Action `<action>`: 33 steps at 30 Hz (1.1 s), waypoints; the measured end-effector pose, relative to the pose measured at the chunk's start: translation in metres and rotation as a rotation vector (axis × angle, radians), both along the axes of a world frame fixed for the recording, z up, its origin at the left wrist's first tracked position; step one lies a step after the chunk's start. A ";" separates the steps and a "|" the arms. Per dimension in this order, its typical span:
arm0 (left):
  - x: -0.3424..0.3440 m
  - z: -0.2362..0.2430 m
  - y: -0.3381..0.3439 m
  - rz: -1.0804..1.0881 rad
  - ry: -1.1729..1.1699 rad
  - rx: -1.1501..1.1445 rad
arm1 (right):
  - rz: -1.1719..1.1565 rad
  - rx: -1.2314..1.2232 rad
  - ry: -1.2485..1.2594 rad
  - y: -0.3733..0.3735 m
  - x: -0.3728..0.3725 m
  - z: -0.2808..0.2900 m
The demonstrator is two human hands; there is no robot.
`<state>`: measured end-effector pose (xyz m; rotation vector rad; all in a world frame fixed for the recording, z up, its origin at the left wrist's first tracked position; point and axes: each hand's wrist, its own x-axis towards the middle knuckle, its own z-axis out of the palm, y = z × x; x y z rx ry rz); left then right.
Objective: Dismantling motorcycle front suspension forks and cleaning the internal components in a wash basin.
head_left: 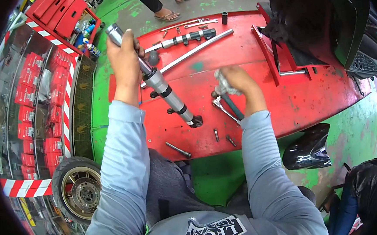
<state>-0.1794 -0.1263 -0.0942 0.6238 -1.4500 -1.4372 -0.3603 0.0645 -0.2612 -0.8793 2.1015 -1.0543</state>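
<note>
My left hand (125,63) is wrapped round the upper tube of a motorcycle fork leg (162,85). The leg slants over the red bench (284,106), its dark lower end toward me. My right hand (242,81) is closed on a crumpled whitish rag (223,83), apart from the fork leg. Just below that hand lie a dark-handled hammer (233,107) and a chrome ratchet (225,109). Beyond my left hand rest a second fork leg (183,39) and a bare metal tube (201,49). Two bolts (216,134) and a socket extension (178,149) lie near the front edge.
Wrenches (201,24) and a black socket (225,18) lie at the bench's far side. A motorcycle (362,40) stands right, a black fender (306,147) below it. Left are a wheel (82,192), a display case (29,98) and a red cabinet (54,13). A person's feet (167,15) show beyond.
</note>
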 end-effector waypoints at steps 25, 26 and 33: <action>-0.126 -0.076 0.019 -0.537 -0.713 -0.376 | -0.178 -0.097 -0.300 0.075 -0.031 0.092; -0.127 -0.088 0.019 -0.561 -0.758 -0.404 | -0.175 -0.103 -0.294 0.077 -0.032 0.088; -0.124 -0.185 0.034 -0.700 -0.889 -0.543 | -0.160 -0.020 -0.239 0.090 -0.021 0.080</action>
